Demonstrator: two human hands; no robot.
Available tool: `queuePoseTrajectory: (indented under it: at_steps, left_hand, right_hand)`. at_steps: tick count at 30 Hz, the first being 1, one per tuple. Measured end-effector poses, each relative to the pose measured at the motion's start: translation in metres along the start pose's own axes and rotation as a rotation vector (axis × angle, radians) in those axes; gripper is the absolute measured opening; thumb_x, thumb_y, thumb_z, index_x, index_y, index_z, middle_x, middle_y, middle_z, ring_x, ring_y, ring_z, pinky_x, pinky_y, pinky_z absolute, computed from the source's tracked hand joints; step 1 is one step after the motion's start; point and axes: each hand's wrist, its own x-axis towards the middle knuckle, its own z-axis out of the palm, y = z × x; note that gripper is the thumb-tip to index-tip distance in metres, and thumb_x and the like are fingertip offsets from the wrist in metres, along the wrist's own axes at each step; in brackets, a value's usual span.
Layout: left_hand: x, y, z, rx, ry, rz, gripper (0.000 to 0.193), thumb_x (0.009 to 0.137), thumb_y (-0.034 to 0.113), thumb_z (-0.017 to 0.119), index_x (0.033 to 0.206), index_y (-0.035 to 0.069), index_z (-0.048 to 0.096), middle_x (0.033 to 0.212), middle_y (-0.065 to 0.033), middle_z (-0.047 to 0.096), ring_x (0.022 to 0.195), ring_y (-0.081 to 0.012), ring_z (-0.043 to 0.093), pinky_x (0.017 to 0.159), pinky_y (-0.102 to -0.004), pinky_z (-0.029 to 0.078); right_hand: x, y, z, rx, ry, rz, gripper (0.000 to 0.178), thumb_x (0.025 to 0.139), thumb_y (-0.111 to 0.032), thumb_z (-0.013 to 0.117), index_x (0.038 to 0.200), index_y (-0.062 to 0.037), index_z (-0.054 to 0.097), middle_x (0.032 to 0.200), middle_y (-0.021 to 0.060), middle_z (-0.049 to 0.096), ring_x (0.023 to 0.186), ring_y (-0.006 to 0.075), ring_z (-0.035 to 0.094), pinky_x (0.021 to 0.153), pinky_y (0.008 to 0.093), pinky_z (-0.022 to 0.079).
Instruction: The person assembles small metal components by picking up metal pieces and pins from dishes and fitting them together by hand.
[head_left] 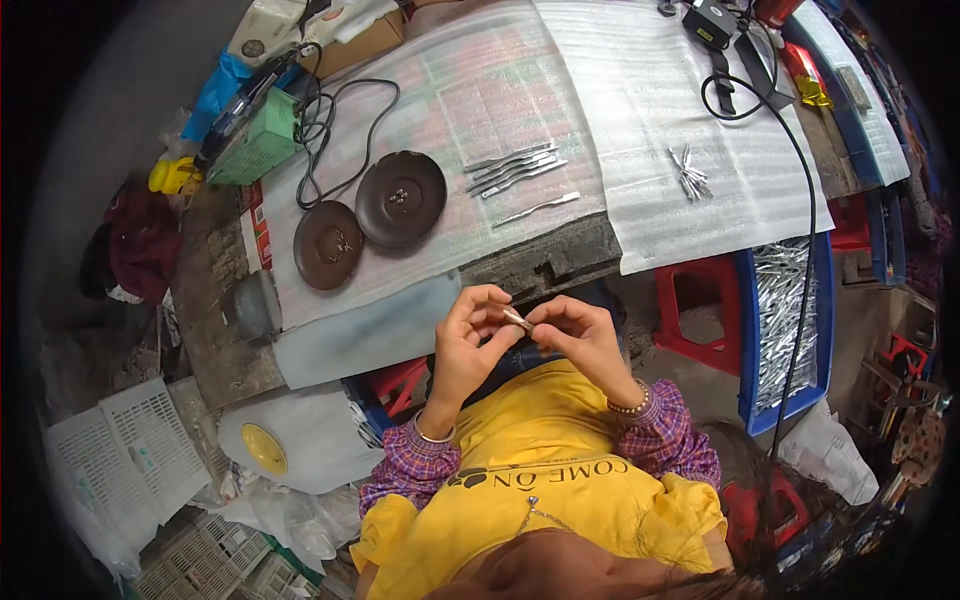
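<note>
In front of my chest, over the table's near edge, my left hand (474, 335) pinches a small, shiny metal piece (517, 320) between thumb and fingers. The fingertips of my right hand (580, 338) are closed on the other end of the same piece. Its exact kind is hard to make out, being mostly covered by fingers. Beyond my hands, several slim silver metal handles (515, 172) lie side by side, with a single one (537, 209) apart and nearer. To their left, two brown saucers (418, 222) (318, 270) hold tiny metal parts.
A loose pile of slim metal pieces (690, 174) lies on white foam sheeting (640, 120) at the right. A blue bin (745, 345) full of silver parts stands beside a red stool (690, 335). Black cables (375, 85) and a green basket (255, 140) are at the left.
</note>
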Motion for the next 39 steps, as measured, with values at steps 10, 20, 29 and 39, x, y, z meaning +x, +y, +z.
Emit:
queuePoseTrajectory:
  at_steps: [10,20,29,39]
  left_hand:
    - [-0.002,-0.004,-0.009,-0.059,-0.067,-0.034,0.017,0.077,-0.009,0.064,0.093,-0.004,0.060,0.088,-0.0058,0.063,0.081,-0.0102,0.061,0.075,-0.0219,0.051]
    - [-0.004,-0.003,-0.007,-0.056,-0.064,-0.008,0.016,0.073,-0.011,0.067,0.087,-0.005,0.062,0.086,-0.0086,0.065,0.079,-0.0129,0.062,0.073,-0.0249,0.051]
    - [-0.004,-0.008,-0.012,-0.038,-0.117,0.023,0.015,0.077,-0.007,0.065,0.091,-0.006,0.061,0.088,-0.0072,0.063,0.083,-0.0127,0.062,0.077,-0.0251,0.052]
    - [-0.003,-0.007,-0.014,-0.022,-0.143,-0.036,0.017,0.077,-0.008,0.064,0.093,-0.005,0.061,0.089,-0.0061,0.063,0.085,-0.0117,0.062,0.078,-0.0242,0.051]
  right_hand:
    - [0.000,-0.003,-0.004,0.088,-0.063,0.122,0.014,0.083,-0.005,0.064,0.095,0.0018,0.063,0.079,0.0038,0.063,0.066,0.0081,0.059,0.059,0.0211,0.050]
    - [0.000,-0.001,-0.004,0.164,-0.087,0.141,0.012,0.083,-0.005,0.065,0.093,0.0016,0.063,0.078,0.0042,0.063,0.065,0.0088,0.059,0.058,0.0216,0.051]
    - [-0.002,0.008,-0.003,0.148,-0.059,0.099,0.011,0.081,-0.005,0.066,0.089,0.0011,0.063,0.076,0.0043,0.064,0.063,0.0087,0.059,0.057,0.0214,0.051]
    - [-0.002,0.013,-0.002,0.112,-0.042,0.042,0.012,0.080,-0.006,0.069,0.088,0.0011,0.063,0.075,0.0040,0.063,0.063,0.0078,0.058,0.056,0.0204,0.049]
